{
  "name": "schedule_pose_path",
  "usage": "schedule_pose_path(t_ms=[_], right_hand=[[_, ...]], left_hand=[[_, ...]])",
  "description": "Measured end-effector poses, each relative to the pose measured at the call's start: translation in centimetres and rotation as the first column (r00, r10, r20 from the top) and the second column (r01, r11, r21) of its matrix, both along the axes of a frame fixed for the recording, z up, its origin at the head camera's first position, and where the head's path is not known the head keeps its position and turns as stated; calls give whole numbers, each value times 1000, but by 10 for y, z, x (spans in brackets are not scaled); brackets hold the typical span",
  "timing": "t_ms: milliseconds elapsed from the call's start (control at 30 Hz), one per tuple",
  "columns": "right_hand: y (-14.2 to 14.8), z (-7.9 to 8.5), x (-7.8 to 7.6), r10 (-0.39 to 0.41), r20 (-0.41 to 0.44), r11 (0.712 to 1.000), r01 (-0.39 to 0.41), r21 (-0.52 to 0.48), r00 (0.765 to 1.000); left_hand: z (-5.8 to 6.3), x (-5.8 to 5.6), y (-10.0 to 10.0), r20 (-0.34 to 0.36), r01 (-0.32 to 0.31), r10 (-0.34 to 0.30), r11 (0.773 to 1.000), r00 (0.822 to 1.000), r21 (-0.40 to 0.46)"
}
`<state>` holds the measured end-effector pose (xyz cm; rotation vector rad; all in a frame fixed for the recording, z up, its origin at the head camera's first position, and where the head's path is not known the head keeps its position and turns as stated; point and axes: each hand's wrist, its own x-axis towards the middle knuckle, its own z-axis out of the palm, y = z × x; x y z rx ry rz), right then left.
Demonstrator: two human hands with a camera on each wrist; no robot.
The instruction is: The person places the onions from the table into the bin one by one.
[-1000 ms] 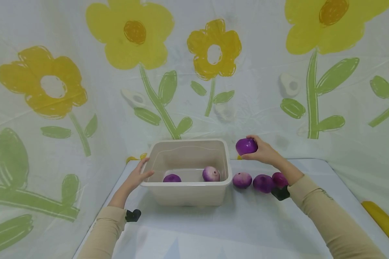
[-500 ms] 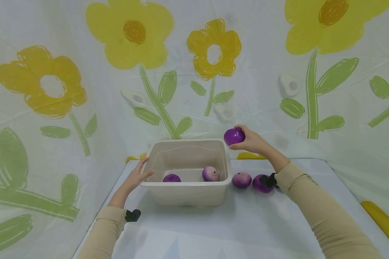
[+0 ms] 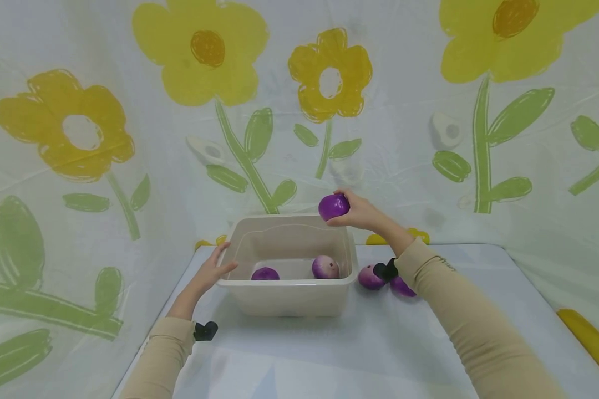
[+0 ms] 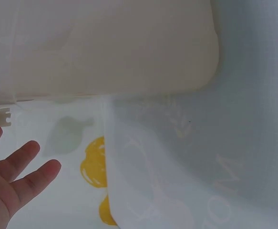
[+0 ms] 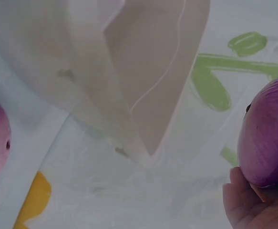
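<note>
My right hand [image 3: 361,213] grips a glossy purple onion [image 3: 334,206] above the bin's back right rim. In the right wrist view the fingertips [image 5: 235,180] press against the side of that onion [image 5: 267,133]. My left hand [image 3: 213,269] rests at the left rim of a beige plastic bin [image 3: 289,299], fingers spread fairly straight. In the left wrist view, the left fingers [image 4: 36,179] lie beside the bin's outer wall [image 4: 115,47]; the thumb is out of sight. Inside the bin are a dark purple onion [image 3: 265,274], partly hidden by the front rim, and a paler purple-white onion [image 3: 325,267].
Right of the bin on the pale table [image 3: 289,354] sit a light purple onion [image 3: 369,278] and a darker onion [image 3: 402,287], both partly covered by the right wrist's black camera mount [image 3: 386,270] and sleeve. A flower-printed cloth [image 3: 399,100] hangs behind and around the table.
My right hand has carried its onion leftward and slightly up, from over the loose onions to above the bin's back right rim. The left hand has stayed at the left rim.
</note>
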<state>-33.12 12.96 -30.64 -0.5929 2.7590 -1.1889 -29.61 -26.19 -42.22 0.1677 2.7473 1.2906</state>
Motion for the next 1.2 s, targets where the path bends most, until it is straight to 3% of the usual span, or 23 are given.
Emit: schedule_pose_path(t_ms=[700, 1200], right_hand=[[-60, 4, -4, 54, -4, 999, -54, 0, 999], [-65, 3, -1, 49, -13, 998, -48, 41, 999]], left_hand=[[-3, -1, -2, -14, 0, 0, 1000, 1000, -5], [-1, 1, 0, 3, -5, 5, 1000, 1000, 2]])
